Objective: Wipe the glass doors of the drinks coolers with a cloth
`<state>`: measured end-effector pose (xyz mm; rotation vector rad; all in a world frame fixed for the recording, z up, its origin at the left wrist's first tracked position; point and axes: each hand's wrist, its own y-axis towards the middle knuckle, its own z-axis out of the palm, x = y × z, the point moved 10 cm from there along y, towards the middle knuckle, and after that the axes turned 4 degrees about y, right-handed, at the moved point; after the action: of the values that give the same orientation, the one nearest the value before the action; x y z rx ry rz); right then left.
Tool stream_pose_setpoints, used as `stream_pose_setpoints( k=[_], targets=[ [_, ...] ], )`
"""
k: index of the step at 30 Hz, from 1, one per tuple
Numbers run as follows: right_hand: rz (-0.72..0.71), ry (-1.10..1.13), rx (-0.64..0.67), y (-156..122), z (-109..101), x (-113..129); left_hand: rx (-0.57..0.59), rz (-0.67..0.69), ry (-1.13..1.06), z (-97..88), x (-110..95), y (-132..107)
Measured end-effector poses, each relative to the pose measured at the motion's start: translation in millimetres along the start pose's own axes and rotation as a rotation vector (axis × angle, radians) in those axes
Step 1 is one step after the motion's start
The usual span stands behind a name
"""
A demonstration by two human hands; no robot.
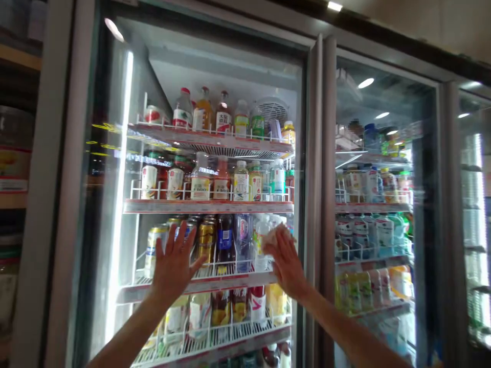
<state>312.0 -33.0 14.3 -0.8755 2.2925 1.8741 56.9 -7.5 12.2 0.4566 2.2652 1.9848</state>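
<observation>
In front of me stands a closed glass fridge door [230,61] with shelves of drinks behind it. My left hand [173,260] is raised at the lower left of the glass, fingers spread and nothing in it; it seems to rest on the pane. To the right, my right hand [287,263] presses a crumpled pale cloth [270,239] against the glass near the door's right edge. Part of the cloth is hidden under the fingers. Behind the hands, cans [207,237] and bottles [225,240] show through the pane.
A metal door frame [320,204] separates this door from a second glass door [383,128] on the right, also with bottles behind it. At the far left, an open shelf [15,200] holds jars. A bright light strip [120,194] runs down inside the fridge.
</observation>
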Motion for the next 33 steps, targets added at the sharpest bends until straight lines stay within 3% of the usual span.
stream_pose_setpoints(
  k=[3, 6, 8, 12, 14, 19, 25, 30, 33],
  targets=[
    [-0.043, -0.034, 0.048, -5.1, 5.8, 5.7, 0.017, 0.005, -0.015, 1.7, -0.6, -4.3],
    [0.104, -0.086, -0.107, 29.7, -14.0, -25.4, 0.015, -0.009, -0.007, 1.3, -0.3, -5.7],
    [0.14, -0.083, -0.165, 37.4, -21.1, -30.0, 0.009, -0.014, 0.008, -0.1, -0.5, -6.9],
    [-0.116, 0.004, 0.105, 2.6, 8.9, 21.8, 0.019, 0.01, 0.02, -0.4, -2.3, -11.8],
    [-0.169, 0.009, 0.184, -9.3, 17.8, 35.5, 0.033, 0.014, 0.035, 0.6, -2.3, -13.9],
    [0.106, -0.039, -0.067, 16.4, -5.7, 3.2, 0.061, 0.007, 0.093, 0.5, -4.8, -19.3],
    [-0.165, 0.063, 0.131, 3.3, 17.7, 44.3, 0.118, 0.039, 0.119, 3.8, -10.6, -40.8],
    [0.091, 0.001, -0.075, 18.6, -2.3, 11.1, 0.137, 0.038, 0.134, 5.0, -9.9, -51.4],
    [-0.088, 0.058, 0.075, -3.6, 13.8, 44.2, 0.143, 0.047, 0.13, 5.3, -11.6, -56.3]
  ],
)
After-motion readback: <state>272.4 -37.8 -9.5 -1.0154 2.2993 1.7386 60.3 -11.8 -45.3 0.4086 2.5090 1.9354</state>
